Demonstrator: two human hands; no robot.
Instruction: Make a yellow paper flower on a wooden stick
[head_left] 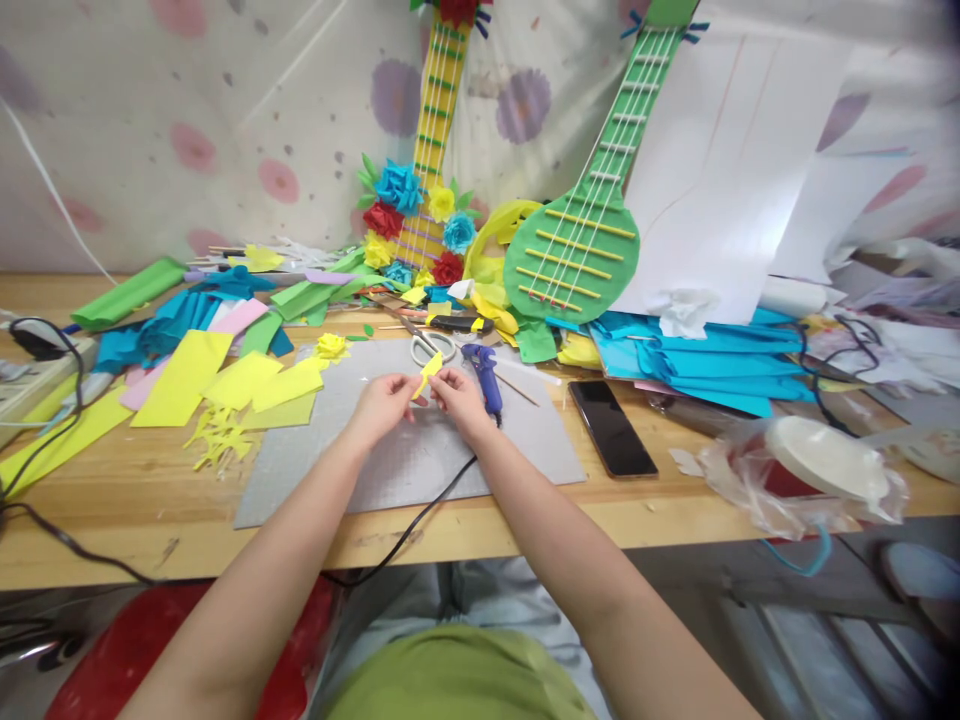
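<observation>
Arms (551,510) span the bench's (187,500) front edge; left hand (382,405) and right hand (460,402) fingers pinch a strip (430,371), seemingly unfinished; one rose (331,347) appears complete.

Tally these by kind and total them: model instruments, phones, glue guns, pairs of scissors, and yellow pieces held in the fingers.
Model instruments: 2
Phone: 1
Glue gun: 1
Pair of scissors: 1
Held yellow piece: 1
Total: 6

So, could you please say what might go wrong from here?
The glue gun lies beside the right hand; if hot, it might burn it. Its black cord runs under that forearm to the table edge; a snag could move the gun. The yellow paper, pinched by the left hand and right, might tear.
</observation>
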